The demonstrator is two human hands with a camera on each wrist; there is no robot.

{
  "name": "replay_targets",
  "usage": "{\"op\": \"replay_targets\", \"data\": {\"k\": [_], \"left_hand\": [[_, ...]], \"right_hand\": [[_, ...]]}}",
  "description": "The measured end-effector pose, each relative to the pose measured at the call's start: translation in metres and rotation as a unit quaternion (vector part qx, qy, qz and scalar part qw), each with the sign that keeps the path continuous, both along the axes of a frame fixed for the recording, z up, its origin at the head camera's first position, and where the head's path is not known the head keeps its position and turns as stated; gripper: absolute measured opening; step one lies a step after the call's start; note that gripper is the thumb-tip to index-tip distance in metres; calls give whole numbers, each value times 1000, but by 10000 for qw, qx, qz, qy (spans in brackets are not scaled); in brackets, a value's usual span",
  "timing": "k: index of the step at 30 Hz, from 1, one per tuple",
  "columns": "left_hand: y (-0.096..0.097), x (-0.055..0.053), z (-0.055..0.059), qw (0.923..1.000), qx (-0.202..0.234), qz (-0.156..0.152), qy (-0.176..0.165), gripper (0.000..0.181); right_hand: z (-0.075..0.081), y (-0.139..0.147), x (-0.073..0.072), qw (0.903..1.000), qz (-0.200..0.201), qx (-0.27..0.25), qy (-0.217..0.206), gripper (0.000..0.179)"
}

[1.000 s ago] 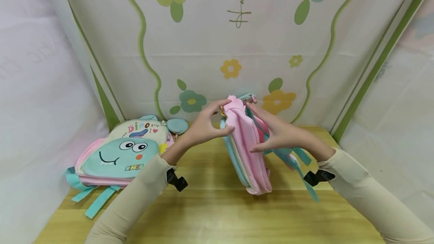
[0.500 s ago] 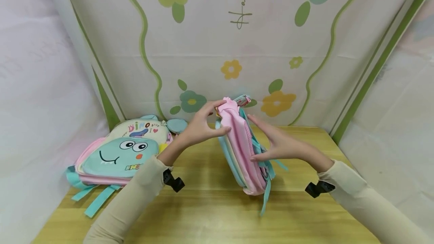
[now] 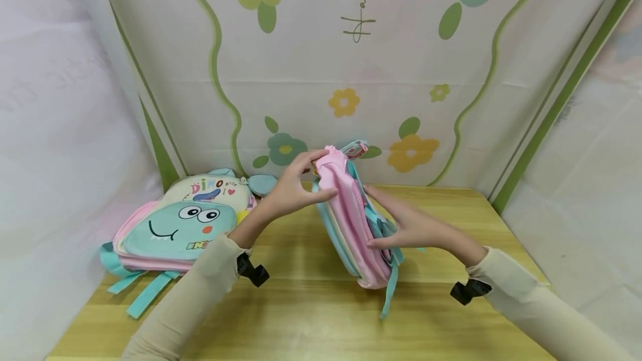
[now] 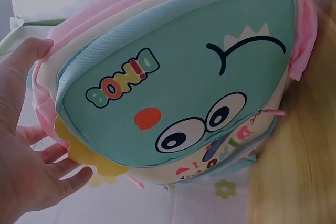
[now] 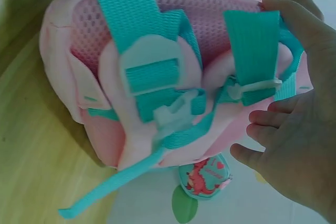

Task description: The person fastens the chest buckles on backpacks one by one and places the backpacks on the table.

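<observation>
A child's backpack (image 3: pixel 351 222) with pink sides stands tilted on its edge on the table, between both hands. In the left wrist view its mint front pocket (image 4: pixel 189 77) shows a cartoon dinosaur face and a yellow frill (image 4: pixel 94 153). My left hand (image 3: pixel 296 185) holds the upper side, its thumb on the pink fabric and its bent fingers by the frill. My right hand (image 3: pixel 413 222) touches the bag with fairly straight fingers at the back and its thumb at the side edge. Teal straps (image 5: pixel 152 72) with white buckles hang over the back panel, beside a small round pouch (image 5: pixel 205 177).
A matching backpack (image 3: pixel 180 227) lies face up at the table's left, its straps trailing toward the near edge. The wooden table (image 3: pixel 301 316) meets a flower-printed cloth (image 3: pixel 301 60) at the back, and pale cloth walls rise on both sides.
The backpack has shifted slightly left, and its teal straps have swung in from the right to hang against its back. Both hands have moved a little left, the right one also lower.
</observation>
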State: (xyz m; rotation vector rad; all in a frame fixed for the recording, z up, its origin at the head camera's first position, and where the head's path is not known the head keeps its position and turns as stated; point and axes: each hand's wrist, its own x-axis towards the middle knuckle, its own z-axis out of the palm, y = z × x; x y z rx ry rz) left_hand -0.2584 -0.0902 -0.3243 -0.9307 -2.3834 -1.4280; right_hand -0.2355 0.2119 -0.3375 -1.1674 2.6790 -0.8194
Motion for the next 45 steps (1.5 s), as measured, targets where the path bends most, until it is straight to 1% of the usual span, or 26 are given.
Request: {"op": "replay_targets", "data": {"k": [4, 10, 18, 23, 30, 35, 41, 45], "left_hand": [[-5, 1, -2, 9999, 78, 48, -59, 81], [-11, 2, -8, 9998, 182, 66, -85, 80], [-14, 2, -12, 9988, 422, 167, -178, 78], [-16, 1, -14, 9984, 484, 208, -203, 77], [-20, 1, -19, 9981, 490, 220, -300, 76], [-24, 1, -21, 9981, 465, 223, -334, 76], [-29, 1, -22, 9984, 373, 238, -340, 79], [-33, 1, -25, 9979, 373, 184, -490, 80]], "right_hand": [[-8, -3, 2, 9999, 91, -35, -88, 113], [-18, -1, 7, 9999, -1, 24, -162, 113], [-26, 0, 9, 9993, 44, -29, -378, 111], [-31, 2, 8, 9991, 80, -45, -408, 111], [-42, 5, 9, 9969, 168, -129, -755, 110], [-47, 6, 10, 9976, 179, -116, -662, 109], [-48, 5, 12, 9989, 117, -18, -448, 113], [-50, 5, 13, 9986, 22, 2, -534, 117]]}}
